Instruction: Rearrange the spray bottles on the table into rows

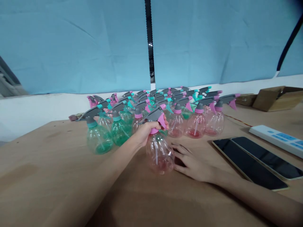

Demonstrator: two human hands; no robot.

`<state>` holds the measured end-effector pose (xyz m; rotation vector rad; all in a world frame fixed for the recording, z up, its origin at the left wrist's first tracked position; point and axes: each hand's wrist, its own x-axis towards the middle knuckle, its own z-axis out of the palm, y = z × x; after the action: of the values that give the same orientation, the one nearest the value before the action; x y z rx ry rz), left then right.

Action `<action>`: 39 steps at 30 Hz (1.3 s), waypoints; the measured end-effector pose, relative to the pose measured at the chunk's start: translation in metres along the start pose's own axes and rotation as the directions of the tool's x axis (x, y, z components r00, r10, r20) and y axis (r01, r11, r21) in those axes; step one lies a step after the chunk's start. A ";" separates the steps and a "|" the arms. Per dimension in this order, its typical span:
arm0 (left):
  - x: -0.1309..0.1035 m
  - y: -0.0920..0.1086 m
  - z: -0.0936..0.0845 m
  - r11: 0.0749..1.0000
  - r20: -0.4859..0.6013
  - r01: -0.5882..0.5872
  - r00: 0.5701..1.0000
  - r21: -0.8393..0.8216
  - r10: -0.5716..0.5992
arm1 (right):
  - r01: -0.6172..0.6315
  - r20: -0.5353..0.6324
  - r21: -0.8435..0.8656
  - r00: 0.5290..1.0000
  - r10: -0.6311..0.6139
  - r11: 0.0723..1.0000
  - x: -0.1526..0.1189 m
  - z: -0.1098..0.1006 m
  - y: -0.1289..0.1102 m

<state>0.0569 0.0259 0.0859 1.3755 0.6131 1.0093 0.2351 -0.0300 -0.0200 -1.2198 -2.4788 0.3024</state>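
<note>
Ideally, left hand, fingers wrapped round pink spray bottle at its neck, grips firmly; right hand, fingers spread, braces it.

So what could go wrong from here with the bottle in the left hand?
The bottle might knock the crowded bottles close behind it and tip one. The left hand grips the neck close to the pink trigger, so a squeeze could set it off. The right forearm lies near the phones and might nudge them.
</note>
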 end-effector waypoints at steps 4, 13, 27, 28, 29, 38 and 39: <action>0.001 0.001 0.001 0.999 0.048 -0.037 0.998 0.015 0.036 | 0.007 0.004 -0.012 1.000 -0.007 1.000 0.000 0.000 0.001; 0.001 -0.001 -0.003 0.998 0.078 -0.060 0.995 -0.009 0.060 | -0.001 0.009 -0.015 1.000 0.001 1.000 0.000 -0.001 -0.002; 0.002 -0.001 -0.002 0.999 0.054 -0.054 0.997 0.001 0.054 | 0.018 -0.009 -0.008 1.000 -0.018 1.000 0.000 -0.002 -0.001; 0.002 -0.001 -0.002 0.999 0.053 -0.054 0.997 -0.002 0.054 | 0.020 -0.012 -0.005 1.000 -0.020 1.000 0.000 -0.001 -0.001; 0.002 -0.001 -0.002 0.999 0.051 -0.054 0.997 -0.008 0.055 | 0.022 -0.013 -0.002 1.000 -0.022 1.000 -0.001 -0.002 -0.001; -0.003 -0.002 0.003 0.999 -0.118 -0.014 0.993 0.044 0.020 | 0.016 -0.002 -0.013 1.000 -0.016 1.000 0.000 0.000 0.000; -0.003 -0.001 0.004 0.999 -0.106 -0.011 0.994 0.051 0.016 | 0.020 -0.004 -0.007 1.000 -0.020 1.000 0.000 0.000 0.001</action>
<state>0.0595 0.0215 0.0845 1.3784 0.7136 1.0892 0.2353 -0.0294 -0.0202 -1.1965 -2.4886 0.2856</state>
